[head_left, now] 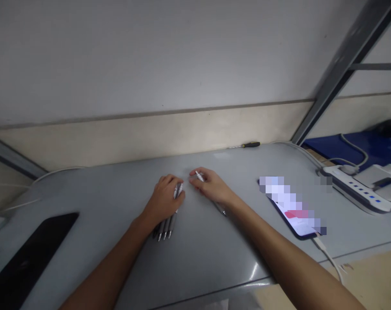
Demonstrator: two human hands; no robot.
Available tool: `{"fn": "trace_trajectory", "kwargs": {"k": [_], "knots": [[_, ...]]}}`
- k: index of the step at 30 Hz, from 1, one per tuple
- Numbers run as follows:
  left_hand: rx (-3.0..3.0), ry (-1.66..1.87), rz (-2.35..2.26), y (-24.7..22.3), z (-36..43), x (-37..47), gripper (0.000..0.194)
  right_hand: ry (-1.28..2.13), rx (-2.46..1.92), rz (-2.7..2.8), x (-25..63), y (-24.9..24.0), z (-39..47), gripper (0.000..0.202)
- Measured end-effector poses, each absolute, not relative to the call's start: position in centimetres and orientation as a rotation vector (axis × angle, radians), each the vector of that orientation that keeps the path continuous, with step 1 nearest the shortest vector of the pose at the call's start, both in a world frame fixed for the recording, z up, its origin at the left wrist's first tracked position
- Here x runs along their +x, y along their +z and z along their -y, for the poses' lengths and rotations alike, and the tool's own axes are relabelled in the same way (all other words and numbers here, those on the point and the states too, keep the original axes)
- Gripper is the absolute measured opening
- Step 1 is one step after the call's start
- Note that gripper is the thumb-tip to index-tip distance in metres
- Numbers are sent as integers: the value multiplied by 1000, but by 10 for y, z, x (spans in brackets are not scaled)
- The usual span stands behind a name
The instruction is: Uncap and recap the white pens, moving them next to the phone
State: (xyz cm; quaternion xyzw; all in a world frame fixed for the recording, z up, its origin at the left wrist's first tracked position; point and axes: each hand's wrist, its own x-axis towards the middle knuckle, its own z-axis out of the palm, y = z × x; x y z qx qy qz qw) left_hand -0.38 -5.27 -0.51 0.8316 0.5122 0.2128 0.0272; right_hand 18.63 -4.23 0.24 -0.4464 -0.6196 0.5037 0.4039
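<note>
Several grey-barrelled pens (pixel 166 227) lie side by side on the grey table (pixel 195 258), silvery tips toward me. Over their far ends rests my left hand (pixel 165 196), its fingers and thumb curled round them; white pen ends show between thumb and forefinger. To the right, a little apart, my right hand (pixel 213 186) is closed on a single pen (pixel 199 176). The white end of that pen pokes out past the thumb and fingers, and its silvery tip shows below the palm. The palm hides the middle of it.
A dark flat device (pixel 37 254) lies at the left. A lit phone (pixel 290 206), its screen pixelated, is on the right with a white cable (pixel 330 258) attached. Beyond it sits a power strip (pixel 356 189) with plugs. A screwdriver (pixel 251 144) lies along the back wall.
</note>
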Motion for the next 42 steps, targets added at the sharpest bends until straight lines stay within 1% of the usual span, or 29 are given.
{"fn": "trace_trajectory", "kwargs": {"k": [8, 15, 22, 35, 42], "knots": [[2549, 670, -1631, -8, 53, -3, 25, 1272, -1129, 1575, 187, 1, 41, 27], [2508, 748, -1654, -10, 53, -3, 19, 1266, -1116, 1572, 186, -1, 41, 29], [2495, 723, -1697, -10, 53, -2, 20, 1271, -1132, 1582, 186, 3, 42, 27], [2549, 759, -1702, -15, 44, -6, 31, 1271, -1151, 1580, 186, 3, 42, 28], [2523, 784, -1688, -13, 44, -4, 33, 1250, -1156, 1606, 186, 2, 42, 28]]}}
